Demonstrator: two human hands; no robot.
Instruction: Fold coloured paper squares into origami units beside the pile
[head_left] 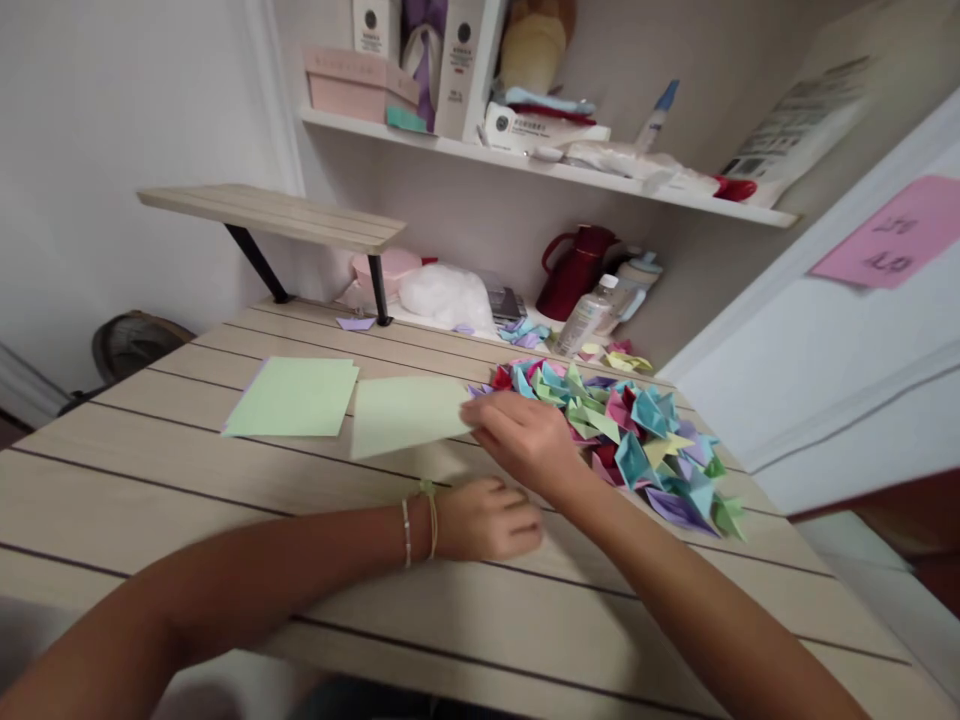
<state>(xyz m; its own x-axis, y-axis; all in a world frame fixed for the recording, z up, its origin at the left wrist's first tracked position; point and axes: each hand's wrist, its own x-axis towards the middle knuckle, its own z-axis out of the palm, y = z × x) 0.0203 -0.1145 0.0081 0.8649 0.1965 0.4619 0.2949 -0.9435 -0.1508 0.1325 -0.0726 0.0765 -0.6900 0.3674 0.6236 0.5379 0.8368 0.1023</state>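
Note:
My right hand point(521, 440) pinches the right edge of a pale green sheet of paper point(409, 415), which is lifted and slants above the table. Beside it on the left lies a stack of green paper sheets point(296, 398), with a purple edge peeking out. My left hand point(487, 520) rests low over the table in front of the right one, its fingers loosely bent and a little apart, blurred, with nothing seen in them. Just past my right hand spreads a pile of folded paper boats point(634, 450) in blue, green, purple, red and yellow.
A small raised shelf point(277, 215) on black legs stands at the table's back left. Behind the table are a plastic bottle point(589, 318), a dark red jug point(576, 272) and a white plastic bag point(448, 297). A wall shelf point(555, 170) with boxes runs above them.

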